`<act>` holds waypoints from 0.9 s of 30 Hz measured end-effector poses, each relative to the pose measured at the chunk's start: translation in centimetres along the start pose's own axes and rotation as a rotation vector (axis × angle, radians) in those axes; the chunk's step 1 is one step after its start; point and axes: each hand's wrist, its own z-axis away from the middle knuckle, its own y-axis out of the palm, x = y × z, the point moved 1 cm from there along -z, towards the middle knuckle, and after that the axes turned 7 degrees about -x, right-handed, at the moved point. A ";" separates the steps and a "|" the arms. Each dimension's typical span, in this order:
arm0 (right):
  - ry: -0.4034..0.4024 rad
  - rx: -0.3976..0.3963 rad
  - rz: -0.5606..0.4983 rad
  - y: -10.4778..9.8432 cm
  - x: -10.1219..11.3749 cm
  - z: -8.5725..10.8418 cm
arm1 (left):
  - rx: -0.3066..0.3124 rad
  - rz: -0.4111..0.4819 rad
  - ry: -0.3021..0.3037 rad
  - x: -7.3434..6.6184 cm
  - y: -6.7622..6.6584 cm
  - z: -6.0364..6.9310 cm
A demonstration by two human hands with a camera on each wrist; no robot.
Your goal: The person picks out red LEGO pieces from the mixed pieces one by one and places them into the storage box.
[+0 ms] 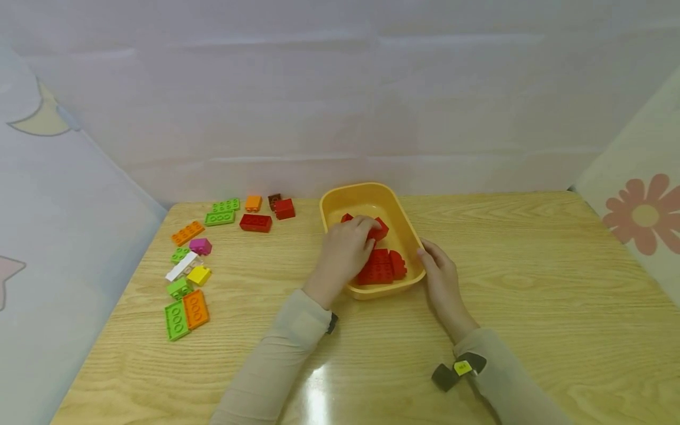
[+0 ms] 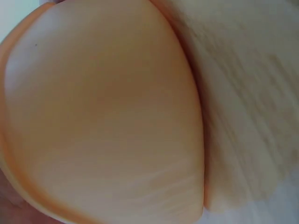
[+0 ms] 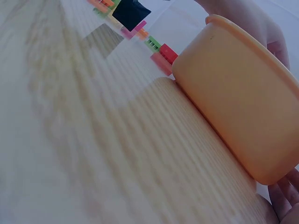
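Note:
A yellow-orange plastic bin point(image 1: 406, 236) stands on the table, with several red toy building bricks point(image 1: 376, 268) inside. My left hand point(image 1: 345, 245) reaches over its left rim with bent fingers and grips a red brick point(image 1: 379, 229) among them; the hand covers part of it. At the bin's right side, my right hand point(image 1: 442, 277) holds the wall, thumb at the rim and fingers outside. The left wrist view is filled mostly by the bin's outer wall point(image 2: 107, 112). The right wrist view shows the bin point(image 3: 243, 98) from the side, with right-hand fingers point(image 3: 282, 196) at its near end.
Loose bricks lie along the table's left and back: a dark red brick point(image 1: 255, 222), a red one point(image 1: 284, 208), an orange plate point(image 1: 196, 309), a green plate point(image 1: 176, 320), a white brick point(image 1: 182, 266) and a yellow one point(image 1: 199, 275). A pale sheet point(image 1: 372, 106) stands behind the wooden table point(image 1: 531, 265).

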 end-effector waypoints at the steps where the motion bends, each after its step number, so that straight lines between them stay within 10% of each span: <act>1: 0.003 0.001 -0.005 0.0 0.0 0.0 | 0.006 0.007 0.010 -0.1 0.1 0.0; 27: 0.009 0.004 -0.006 0.0 -0.1 0.0 | 0.109 0.048 0.024 0.0 0.7 -0.1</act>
